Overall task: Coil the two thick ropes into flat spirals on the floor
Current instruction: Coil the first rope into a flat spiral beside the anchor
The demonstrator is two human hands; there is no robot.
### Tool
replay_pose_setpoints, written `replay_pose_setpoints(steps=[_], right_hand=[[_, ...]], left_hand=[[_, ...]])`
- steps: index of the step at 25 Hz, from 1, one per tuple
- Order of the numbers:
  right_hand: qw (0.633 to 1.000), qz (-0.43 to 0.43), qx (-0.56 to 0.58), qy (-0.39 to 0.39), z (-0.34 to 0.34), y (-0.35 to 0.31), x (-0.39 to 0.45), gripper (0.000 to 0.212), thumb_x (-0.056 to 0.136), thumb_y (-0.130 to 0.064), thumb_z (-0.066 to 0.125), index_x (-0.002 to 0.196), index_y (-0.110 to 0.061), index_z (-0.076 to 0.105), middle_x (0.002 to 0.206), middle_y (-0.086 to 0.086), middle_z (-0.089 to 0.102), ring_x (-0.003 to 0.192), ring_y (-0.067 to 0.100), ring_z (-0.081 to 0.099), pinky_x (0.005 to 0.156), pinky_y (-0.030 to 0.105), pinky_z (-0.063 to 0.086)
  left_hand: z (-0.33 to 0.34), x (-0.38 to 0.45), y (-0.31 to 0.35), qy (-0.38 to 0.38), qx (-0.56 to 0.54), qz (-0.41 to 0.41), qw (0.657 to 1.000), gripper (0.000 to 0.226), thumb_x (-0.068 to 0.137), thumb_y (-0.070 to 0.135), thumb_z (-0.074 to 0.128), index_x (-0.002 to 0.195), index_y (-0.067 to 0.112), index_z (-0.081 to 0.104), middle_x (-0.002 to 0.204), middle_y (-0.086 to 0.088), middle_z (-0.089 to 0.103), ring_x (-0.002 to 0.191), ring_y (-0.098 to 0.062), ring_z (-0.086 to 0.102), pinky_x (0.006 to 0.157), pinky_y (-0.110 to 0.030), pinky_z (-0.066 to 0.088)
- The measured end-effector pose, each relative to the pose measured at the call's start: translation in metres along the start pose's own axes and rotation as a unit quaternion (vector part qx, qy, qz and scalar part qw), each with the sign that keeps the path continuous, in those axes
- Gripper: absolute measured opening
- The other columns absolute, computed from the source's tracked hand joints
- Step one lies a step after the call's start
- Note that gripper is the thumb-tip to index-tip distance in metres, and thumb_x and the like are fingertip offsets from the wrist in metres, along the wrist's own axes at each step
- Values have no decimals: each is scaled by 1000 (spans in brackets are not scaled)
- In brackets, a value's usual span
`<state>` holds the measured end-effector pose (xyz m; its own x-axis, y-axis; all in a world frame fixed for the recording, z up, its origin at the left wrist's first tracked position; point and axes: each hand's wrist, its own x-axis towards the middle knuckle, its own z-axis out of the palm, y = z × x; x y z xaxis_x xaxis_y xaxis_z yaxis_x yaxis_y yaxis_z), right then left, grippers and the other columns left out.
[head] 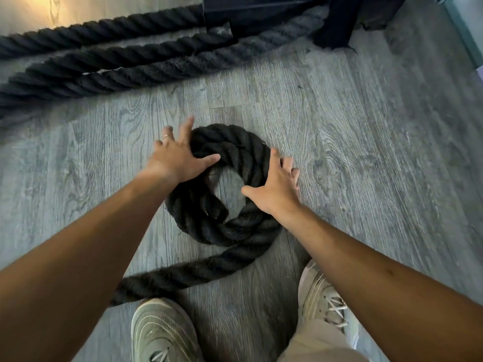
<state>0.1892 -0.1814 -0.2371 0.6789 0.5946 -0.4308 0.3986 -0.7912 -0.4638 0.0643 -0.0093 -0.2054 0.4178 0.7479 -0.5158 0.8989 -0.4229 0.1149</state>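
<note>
A thick black rope (235, 152) lies on the grey wood floor (366, 152) in a small coil of about two turns with an open middle. Its tail (198, 270) runs from the coil's near side down to the left, toward my left shoe. My left hand (177, 158) rests on the coil's left side with fingers spread and the thumb on the rope. My right hand (277, 186) presses the coil's right side, fingers spread and the thumb pointing into the hole. More thick black rope (117, 61) lies in long strands across the floor at the top left.
A black metal frame (274, 14) stands at the top, with the far rope strands passing under it. My two light shoes (162, 333) stand just below the coil. A pale wall edge (467, 35) runs along the top right.
</note>
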Motion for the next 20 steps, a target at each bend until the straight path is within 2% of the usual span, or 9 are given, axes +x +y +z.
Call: replay_pose_setpoints(steps=[3,5,8,10,12,15,17,18,20], right_hand=[[999,2,-32,37,-1,-1,-14,127,62,-65,78,157,-28,3,143,7,24,130,33,29,101,54,44],[997,52,-13,56,10,-1,-38,138,54,-71,79,156,-29,-5,140,10,22,128,33,27,102,51,40],[992,101,69,27,25,3,-64,134,60,-63,80,156,-27,-6,138,9,21,130,32,26,99,45,39],[998,47,38,5,16,7,-49,130,64,-60,80,157,-24,-3,144,9,19,135,33,25,103,45,39],[998,-42,-39,-31,-8,6,-13,129,64,-59,82,158,-28,1,154,7,17,141,32,24,107,48,39],[964,-205,-158,-55,-38,-18,37,115,68,-56,83,159,-28,17,149,1,32,135,28,31,103,48,46],[965,-219,-145,-6,-35,-28,50,107,69,-57,82,156,-22,31,140,2,42,129,27,37,100,44,47],[973,-200,-113,15,-30,-29,51,104,69,-58,82,154,-19,36,138,2,46,128,27,39,102,42,45],[979,-193,-65,35,-22,-27,49,101,69,-57,83,152,-17,41,135,0,50,127,27,41,105,38,41]], left_hand=[[-1,17,8,-18,87,118,989,82,92,72,33,155,45,-12,164,-17,11,139,-48,29,110,-58,35],[5,20,7,-4,115,123,986,78,93,71,27,155,45,-14,163,-16,13,135,-47,33,105,-58,40],[10,18,8,-7,117,104,988,78,94,70,25,154,44,-16,164,-16,8,138,-49,29,107,-58,38],[8,14,5,-5,92,68,993,79,95,70,25,156,39,-14,164,-19,9,140,-52,28,110,-57,34],[16,-4,-6,21,23,-8,999,82,95,69,27,159,30,-7,159,-26,19,132,-53,38,107,-55,36],[49,-54,-38,50,-60,-125,989,99,85,80,27,154,11,10,144,-33,36,119,-52,52,96,-55,45],[58,-71,-50,34,-41,-167,985,118,72,91,23,149,2,16,143,-34,38,124,-51,48,98,-54,45],[54,-67,-52,29,-33,-185,982,122,71,93,28,150,1,14,150,-33,31,132,-50,41,103,-55,43],[35,-46,-47,56,-60,-161,984,114,74,88,42,153,11,12,157,-29,22,139,-48,31,108,-59,37]])
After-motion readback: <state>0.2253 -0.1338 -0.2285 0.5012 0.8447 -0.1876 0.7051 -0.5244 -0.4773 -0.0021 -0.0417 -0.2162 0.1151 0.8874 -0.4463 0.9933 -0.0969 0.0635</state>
